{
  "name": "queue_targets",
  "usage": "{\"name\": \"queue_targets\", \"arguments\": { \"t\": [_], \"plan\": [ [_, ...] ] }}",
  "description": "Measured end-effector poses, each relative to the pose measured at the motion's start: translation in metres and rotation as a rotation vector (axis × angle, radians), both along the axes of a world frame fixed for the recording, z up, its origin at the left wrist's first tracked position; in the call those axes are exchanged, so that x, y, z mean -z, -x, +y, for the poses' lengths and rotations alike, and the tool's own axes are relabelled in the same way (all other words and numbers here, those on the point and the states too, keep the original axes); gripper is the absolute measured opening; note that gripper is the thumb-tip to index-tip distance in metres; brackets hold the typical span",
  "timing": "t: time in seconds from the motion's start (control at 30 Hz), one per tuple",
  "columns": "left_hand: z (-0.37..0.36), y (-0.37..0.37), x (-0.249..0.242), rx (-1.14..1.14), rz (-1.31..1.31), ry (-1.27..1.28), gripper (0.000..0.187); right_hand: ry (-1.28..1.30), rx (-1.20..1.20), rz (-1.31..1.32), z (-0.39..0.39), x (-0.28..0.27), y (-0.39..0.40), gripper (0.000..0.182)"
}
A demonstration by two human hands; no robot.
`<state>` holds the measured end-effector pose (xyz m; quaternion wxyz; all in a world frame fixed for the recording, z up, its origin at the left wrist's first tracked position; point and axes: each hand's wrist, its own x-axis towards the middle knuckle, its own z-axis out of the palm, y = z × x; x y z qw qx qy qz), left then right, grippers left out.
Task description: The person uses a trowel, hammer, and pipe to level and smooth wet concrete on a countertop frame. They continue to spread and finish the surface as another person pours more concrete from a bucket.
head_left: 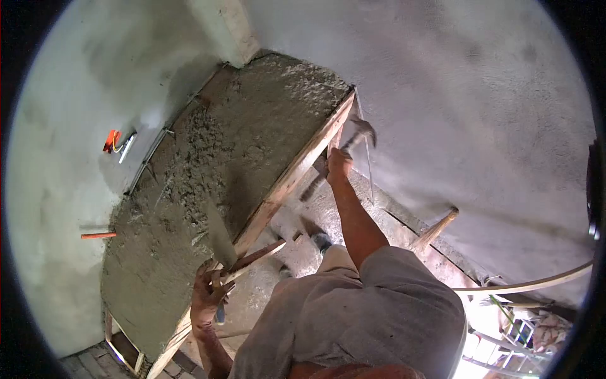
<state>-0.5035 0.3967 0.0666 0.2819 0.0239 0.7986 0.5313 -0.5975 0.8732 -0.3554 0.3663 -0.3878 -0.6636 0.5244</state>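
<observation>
**Two tools at a mortar board in a freshly plastered room**

Grey rendered walls [480, 95] close in on all sides, their surface matt, cloudy and faintly mottled. An orange fitting [112, 140] sticks out of the left wall, and a short orange-tipped stub [98, 235] projects lower down. Thin conduits [151, 158] run along the wall beside the board. At the lower right stand a ladder [505, 347] and a curved pale strip [530, 285].

The desk is a broad mortar board [221, 183] framed by a raw timber edge [297, 170]. It is covered with wet grey mortar, lumpy and coarse near the top and middle, smoother toward the near end. The floor [303, 221] below is spattered and dusty; a foot [320, 240] shows there.

The left hand [208, 297] has its fingers [203, 281] wrapped tightly round the handle of a trowel [221, 237], whose flat pointed blade rises above the knuckles and lies over the mortar at the timber edge. A wooden lath [255, 259] slants past just beside that hand; whether the fingers also hold it cannot be told.

The right hand [339, 164] is stretched out beyond the far corner of the board, fingers closed round the shaft of a hammer [360, 132], its head just above and to the right of the fist, near the wall.
</observation>
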Motion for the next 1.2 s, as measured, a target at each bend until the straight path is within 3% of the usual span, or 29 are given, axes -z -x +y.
{"name": "queue_targets", "arguments": {
  "t": [0.03, 0.07, 0.1, 0.13, 0.17, 0.23, 0.27, 0.3, 0.37, 0.4, 0.47, 0.53, 0.6, 0.63, 0.67, 0.7, 0.73, 0.77, 0.8, 0.87, 0.9, 0.97, 1.0, 1.03, 1.1, 1.2],
  "plan": [
    [0.007, 0.002, -0.002, 0.005, 0.018, 0.014, 0.057, 0.001, 0.005, 0.008, 0.007, 0.003, 0.0, 0.011],
    [0.007, 0.005, 0.001, 0.009, 0.024, 0.015, 0.057, 0.255, -0.035, 0.039, 0.013, 0.006, -0.006, 0.012],
    [0.0, 0.009, 0.007, 0.006, 0.031, 0.07, 0.048, 0.509, -0.079, 0.067, 0.008, -0.041, -0.021, 0.013],
    [-0.006, 0.013, 0.01, -0.001, 0.039, 0.123, 0.039, 0.584, 0.092, 0.054, -0.013, -0.146, -0.035, 0.014],
    [-0.008, 0.019, 0.008, -0.003, 0.04, 0.124, 0.039, 0.584, 0.089, 0.055, -0.015, -0.148, -0.031, 0.014],
    [-0.009, 0.03, 0.003, 0.071, -0.002, 0.37, 0.02, 0.781, 0.389, 0.148, -0.018, -0.138, -0.026, 0.014],
    [-0.009, 0.033, 0.004, 0.103, 0.035, 0.356, 0.025, 0.735, 0.307, 0.178, -0.01, -0.082, -0.011, 0.015],
    [-0.005, 0.038, -0.002, 0.111, 0.04, 0.356, 0.025, 0.735, 0.314, 0.184, -0.011, -0.096, -0.017, 0.015],
    [0.011, 0.047, -0.016, 0.136, 0.086, 0.439, 0.031, 0.778, -0.05, 0.096, -0.011, -0.143, -0.033, 0.015],
    [0.014, 0.049, -0.017, 0.123, 0.191, 0.378, 0.029, 0.533, -0.114, 0.039, 0.002, -0.109, -0.041, 0.014],
    [0.027, 0.074, -0.005, 0.085, 0.202, 0.096, 0.034, 0.652, -0.099, -0.143, 0.003, -0.175, -0.078, 0.014],
    [0.035, 0.108, 0.024, 0.311, 0.56, 0.195, 0.041, 0.628, -0.042, -0.206, -0.005, -0.187, -0.119, 0.016],
    [0.081, 0.135, 0.013, 0.219, 0.169, -0.046, 0.045, 0.548, -0.026, -0.194, -0.012, -0.177, -0.168, 0.018],
    [0.113, 0.148, 0.003, 0.349, 0.209, 0.007, 0.045, 0.503, -0.054, -0.198, -0.013, -0.162, -0.201, 0.019],
    [0.144, 0.159, -0.005, 0.48, 0.246, 0.059, 0.045, 0.706, 0.115, -0.416, -0.023, -0.179, -0.245, 0.021],
    [0.17, 0.165, -0.005, 0.554, 0.261, 0.104, 0.045, 0.614, 0.055, -0.456, -0.012, -0.118, -0.289, 0.022],
    [0.194, 0.173, -0.003, 0.629, 0.277, 0.15, 0.044, 0.262, -0.092, -0.483, 0.006, -0.029, -0.346, 0.027],
    [0.216, 0.185, 0.012, 0.72, 0.443, 0.16, 0.047, 0.599, 0.1, -0.463, -0.02, -0.084, -0.36, 0.026],
    [0.238, 0.201, 0.04, 0.81, 0.609, 0.17, 0.05, 0.743, 0.235, -0.379, -0.033, -0.084, -0.384, 0.024],
    [0.284, 0.242, 0.118, 0.88, 0.907, 0.111, 0.05, 0.782, 0.345, -0.468, -0.051, -0.078, -0.43, 0.023],
    [0.296, 0.238, 0.098, 0.884, 0.907, 0.113, 0.05, 0.812, 0.388, -0.4, -0.066, -0.087, -0.45, 0.026],
    [0.325, 0.218, 0.04, 0.805, 0.216, 0.239, 0.046, 0.909, 0.466, -0.418, -0.084, -0.078, -0.489, 0.029],
    [0.335, 0.23, 0.051, 0.808, 0.218, 0.243, 0.046, 0.889, 0.459, -0.447, -0.091, -0.052, -0.519, 0.029],
    [0.345, 0.248, 0.074, 0.756, 0.308, 0.353, 0.047, 1.056, 0.547, -0.359, -0.1, -0.057, -0.531, 0.028],
    [0.353, 0.263, 0.087, 0.701, 0.402, 0.467, 0.048, 0.874, 0.563, -0.519, -0.114, -0.041, -0.559, 0.02],
    [0.36, 0.277, 0.098, 0.624, 0.423, 0.489, 0.044, 0.94, 0.63, -0.477, -0.13, -0.061, -0.563, 0.016]
  ]
}}
